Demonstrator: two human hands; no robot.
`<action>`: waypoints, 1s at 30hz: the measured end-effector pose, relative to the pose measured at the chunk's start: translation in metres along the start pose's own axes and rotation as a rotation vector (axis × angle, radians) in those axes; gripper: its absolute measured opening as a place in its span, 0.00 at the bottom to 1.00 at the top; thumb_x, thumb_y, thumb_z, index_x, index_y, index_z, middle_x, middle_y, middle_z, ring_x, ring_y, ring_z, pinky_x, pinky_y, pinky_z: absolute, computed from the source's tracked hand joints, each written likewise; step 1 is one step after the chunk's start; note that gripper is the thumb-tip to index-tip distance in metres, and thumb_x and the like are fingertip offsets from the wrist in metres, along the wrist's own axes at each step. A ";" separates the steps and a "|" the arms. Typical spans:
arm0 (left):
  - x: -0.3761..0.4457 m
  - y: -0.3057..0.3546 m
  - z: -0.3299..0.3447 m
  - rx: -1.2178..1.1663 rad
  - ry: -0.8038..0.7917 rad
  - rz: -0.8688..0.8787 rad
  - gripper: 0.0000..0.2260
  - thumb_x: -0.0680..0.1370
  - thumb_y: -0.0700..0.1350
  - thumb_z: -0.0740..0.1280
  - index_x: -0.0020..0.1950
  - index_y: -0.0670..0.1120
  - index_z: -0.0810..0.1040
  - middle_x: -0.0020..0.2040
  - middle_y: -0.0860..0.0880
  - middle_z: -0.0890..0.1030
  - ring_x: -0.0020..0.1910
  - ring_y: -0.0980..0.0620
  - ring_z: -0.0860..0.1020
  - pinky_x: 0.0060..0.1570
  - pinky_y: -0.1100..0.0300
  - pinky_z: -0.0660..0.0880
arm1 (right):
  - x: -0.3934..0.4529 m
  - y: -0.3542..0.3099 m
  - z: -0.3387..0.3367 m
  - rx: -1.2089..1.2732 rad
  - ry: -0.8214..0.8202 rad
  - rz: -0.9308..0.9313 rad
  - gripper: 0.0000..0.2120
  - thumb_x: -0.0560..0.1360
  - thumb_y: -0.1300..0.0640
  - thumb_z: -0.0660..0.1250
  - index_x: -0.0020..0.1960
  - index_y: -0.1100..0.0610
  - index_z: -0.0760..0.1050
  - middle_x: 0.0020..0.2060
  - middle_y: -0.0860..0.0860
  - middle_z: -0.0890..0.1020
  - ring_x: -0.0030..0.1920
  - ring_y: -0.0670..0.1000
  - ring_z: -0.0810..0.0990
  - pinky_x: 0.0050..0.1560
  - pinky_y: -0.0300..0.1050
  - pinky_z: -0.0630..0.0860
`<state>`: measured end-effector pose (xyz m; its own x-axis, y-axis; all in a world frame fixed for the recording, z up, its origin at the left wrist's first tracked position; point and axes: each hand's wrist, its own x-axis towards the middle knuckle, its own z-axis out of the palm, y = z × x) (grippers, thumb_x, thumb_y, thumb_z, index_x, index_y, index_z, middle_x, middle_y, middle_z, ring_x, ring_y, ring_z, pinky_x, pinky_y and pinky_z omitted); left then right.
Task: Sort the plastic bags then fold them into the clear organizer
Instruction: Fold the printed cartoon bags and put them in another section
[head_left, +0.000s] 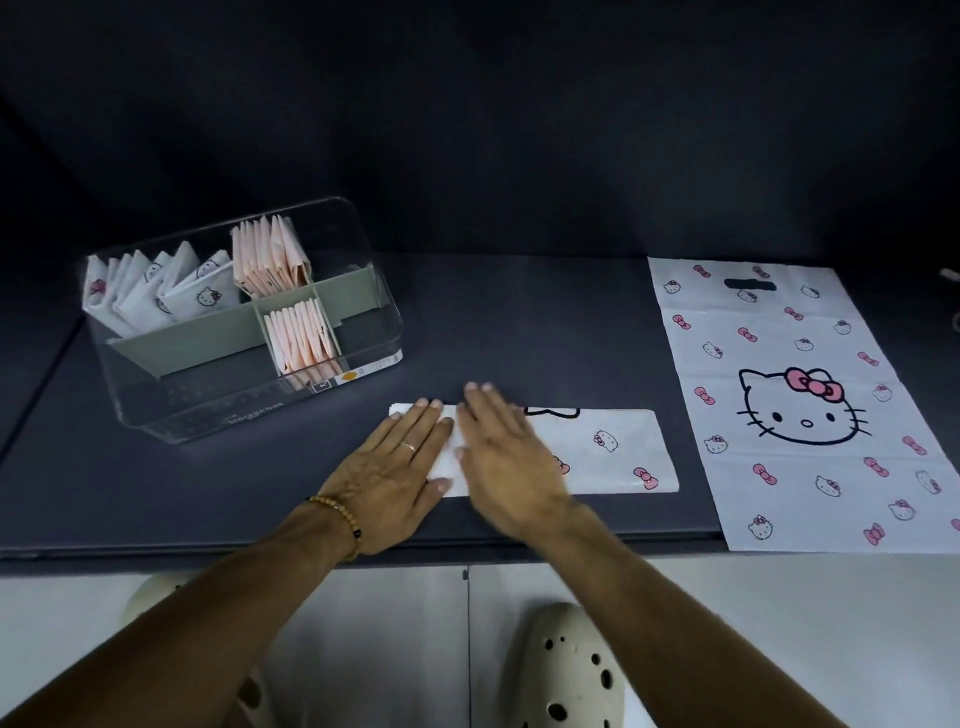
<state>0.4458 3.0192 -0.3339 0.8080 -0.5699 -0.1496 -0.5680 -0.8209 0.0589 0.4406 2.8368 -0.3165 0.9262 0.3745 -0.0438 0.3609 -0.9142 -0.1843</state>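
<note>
Two flat hands on a folded bag
Left hand (387, 470) and right hand (506, 449) press the folded strip (608, 449), fingers straight, no grip; clear organizer (363, 332) nearby.

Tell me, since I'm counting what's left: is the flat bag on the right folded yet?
No, the flat bag lies fully spread out, untouched.

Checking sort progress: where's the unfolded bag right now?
Head view, far right: the unfolded bag lies flat on the dark mat, right of the folded strip.
</note>
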 end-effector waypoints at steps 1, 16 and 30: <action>0.000 0.000 0.000 -0.011 0.004 -0.001 0.32 0.77 0.60 0.36 0.76 0.44 0.37 0.77 0.45 0.40 0.75 0.50 0.36 0.72 0.55 0.34 | 0.001 -0.007 0.010 0.003 -0.086 0.001 0.27 0.82 0.52 0.53 0.77 0.62 0.52 0.78 0.58 0.51 0.78 0.56 0.48 0.76 0.53 0.46; -0.001 0.001 -0.002 -0.010 -0.001 0.006 0.32 0.79 0.59 0.43 0.77 0.44 0.37 0.78 0.46 0.39 0.76 0.49 0.38 0.73 0.56 0.36 | -0.075 0.126 -0.016 -0.198 -0.146 0.127 0.34 0.79 0.40 0.35 0.79 0.58 0.46 0.78 0.51 0.48 0.78 0.49 0.45 0.76 0.46 0.43; -0.049 0.030 -0.005 -0.039 0.059 -0.151 0.30 0.72 0.69 0.54 0.68 0.53 0.70 0.74 0.46 0.64 0.72 0.42 0.64 0.66 0.43 0.63 | -0.085 0.054 -0.006 -0.196 0.138 0.067 0.18 0.74 0.58 0.66 0.64 0.59 0.76 0.52 0.54 0.78 0.50 0.57 0.77 0.49 0.51 0.74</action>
<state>0.3902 3.0222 -0.3198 0.8920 -0.4405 -0.1014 -0.4342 -0.8974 0.0790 0.3823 2.7545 -0.3169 0.9500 0.2999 0.0871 0.3003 -0.9538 0.0087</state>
